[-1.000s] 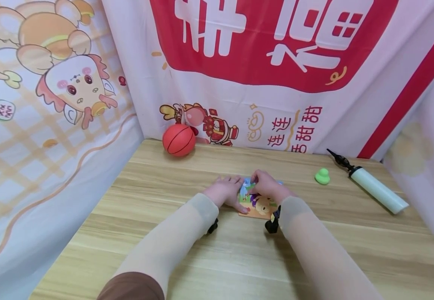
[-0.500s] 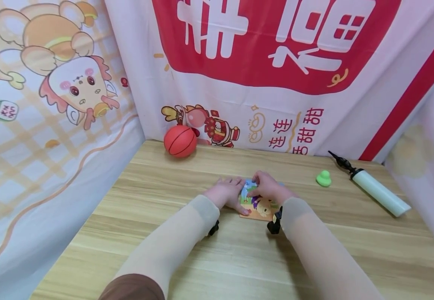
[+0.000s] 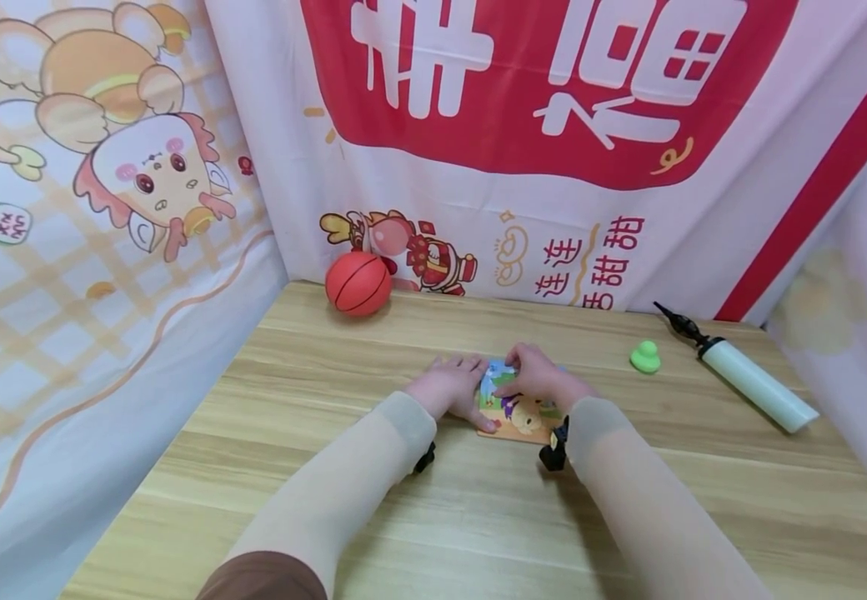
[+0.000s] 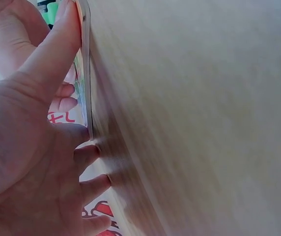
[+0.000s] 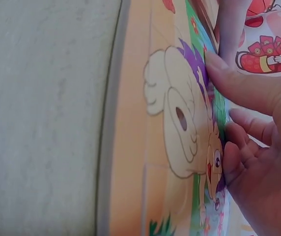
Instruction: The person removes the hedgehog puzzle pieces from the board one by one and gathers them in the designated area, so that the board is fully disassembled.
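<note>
A flat jigsaw puzzle board (image 3: 504, 425) with a colourful cartoon picture lies on the wooden table. Straight seams cross its picture in the right wrist view. My left hand (image 3: 450, 386) rests at the board's left edge, its thumb (image 4: 52, 54) lying on the board and its fingers spread against the table. Over the picture is my right hand (image 3: 537, 375). Its thumb (image 5: 224, 71) touches the picture, and its bent fingers (image 5: 234, 157) stand at the surface, apart from the thumb. Whether a loose piece sits under the right fingertips is hidden.
A red toy basketball (image 3: 358, 283) stands at the table's back left. To the right are a small green rubber-like toy (image 3: 645, 357) and a pale hand pump (image 3: 758, 383) with a black nozzle. Printed cloth (image 3: 418, 179) hangs behind the table (image 3: 313, 358).
Both hands stay at the board in nearly the same place. The right wrist has shifted slightly to the right. The head view has moved a little.
</note>
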Tool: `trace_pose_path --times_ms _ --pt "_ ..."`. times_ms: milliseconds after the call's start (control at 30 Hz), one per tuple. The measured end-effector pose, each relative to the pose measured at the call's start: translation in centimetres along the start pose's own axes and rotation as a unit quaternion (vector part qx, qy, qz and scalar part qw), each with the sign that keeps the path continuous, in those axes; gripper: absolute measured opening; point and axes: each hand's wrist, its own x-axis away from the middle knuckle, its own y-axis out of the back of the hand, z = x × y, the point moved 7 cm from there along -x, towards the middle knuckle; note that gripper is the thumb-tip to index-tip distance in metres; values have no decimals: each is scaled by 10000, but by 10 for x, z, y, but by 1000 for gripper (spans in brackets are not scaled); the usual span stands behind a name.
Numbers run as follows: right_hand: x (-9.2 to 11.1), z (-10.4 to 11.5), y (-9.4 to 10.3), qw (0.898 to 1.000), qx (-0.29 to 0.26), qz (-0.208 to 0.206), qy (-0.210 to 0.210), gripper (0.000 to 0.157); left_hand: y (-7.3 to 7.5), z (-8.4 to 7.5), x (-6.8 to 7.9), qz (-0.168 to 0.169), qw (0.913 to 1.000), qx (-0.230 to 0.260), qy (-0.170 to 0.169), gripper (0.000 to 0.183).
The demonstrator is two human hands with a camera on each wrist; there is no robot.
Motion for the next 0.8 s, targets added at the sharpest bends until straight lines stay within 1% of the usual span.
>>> trace_pose_path --times_ms 367,667,800 --pt "1 4 1 9998 -192 -36 -83 54 3 -3 3 5 10000 -68 -2 123" --pt "-1 0 -1 9992 -345 -8 -214 55 1 -1 1 33 9999 -68 77 124" --pt "-3 -4 -2 9983 -546 -36 -219 50 -1 0 0 48 9999 -65 102 125"
